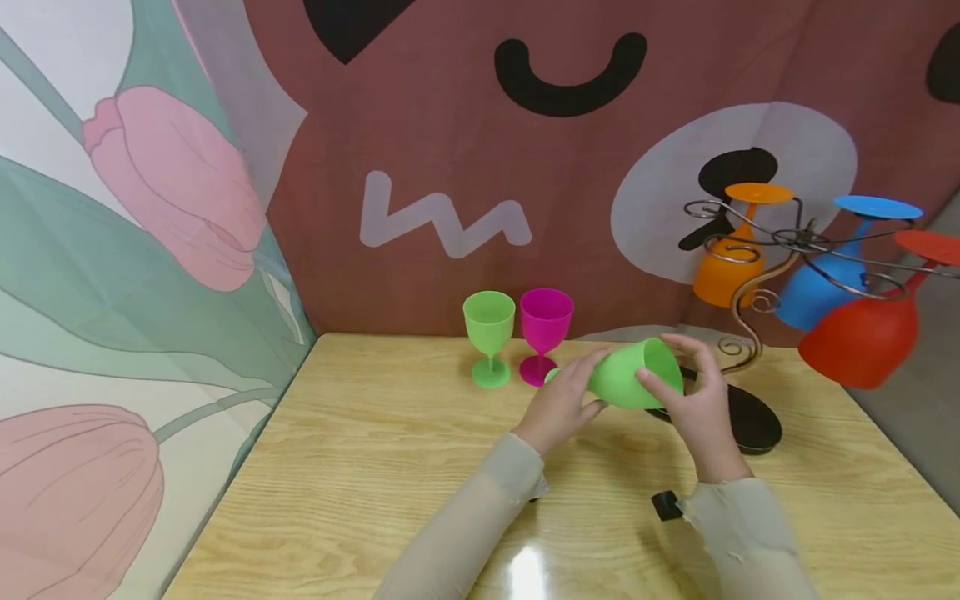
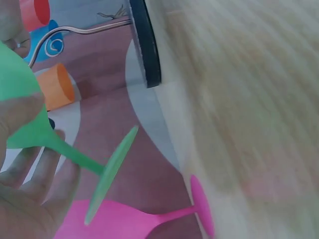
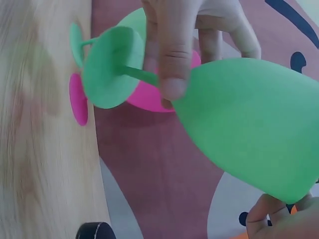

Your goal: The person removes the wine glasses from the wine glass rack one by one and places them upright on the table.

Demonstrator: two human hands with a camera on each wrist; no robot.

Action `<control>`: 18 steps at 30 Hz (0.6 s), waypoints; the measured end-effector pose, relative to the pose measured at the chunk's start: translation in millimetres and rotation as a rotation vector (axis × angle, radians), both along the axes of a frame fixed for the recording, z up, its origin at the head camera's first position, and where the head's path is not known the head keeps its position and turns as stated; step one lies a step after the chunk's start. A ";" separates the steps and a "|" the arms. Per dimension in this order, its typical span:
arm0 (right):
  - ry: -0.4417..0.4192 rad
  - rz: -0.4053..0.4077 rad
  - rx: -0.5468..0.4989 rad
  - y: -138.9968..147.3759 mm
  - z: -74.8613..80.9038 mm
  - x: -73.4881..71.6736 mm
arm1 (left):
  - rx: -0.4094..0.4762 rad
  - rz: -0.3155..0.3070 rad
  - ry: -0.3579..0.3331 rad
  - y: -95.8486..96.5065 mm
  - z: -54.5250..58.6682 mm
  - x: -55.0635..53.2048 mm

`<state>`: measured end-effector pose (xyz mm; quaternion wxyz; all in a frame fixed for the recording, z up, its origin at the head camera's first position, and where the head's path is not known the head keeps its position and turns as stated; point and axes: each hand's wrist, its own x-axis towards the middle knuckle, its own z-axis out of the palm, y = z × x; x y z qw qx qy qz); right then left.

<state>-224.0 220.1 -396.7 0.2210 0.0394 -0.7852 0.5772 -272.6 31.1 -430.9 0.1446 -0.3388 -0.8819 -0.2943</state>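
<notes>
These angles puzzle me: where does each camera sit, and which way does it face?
Head: worn on the head, facing forward and down at the table; left grip, right grip, both sleeves show.
Left wrist: worn there, facing the held green goblet and, beyond, the rack; both grips partly show.
Right wrist: worn there, facing that goblet; left grip at top, right grip at lower right.
Shared: both wrist views show the held green goblet and the pink goblet.
</notes>
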 end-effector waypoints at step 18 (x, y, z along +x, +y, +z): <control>0.033 0.460 -0.546 4.9 -33.8 -12.0 | 0.342 -0.063 -0.323 -0.1 -20.6 -7.0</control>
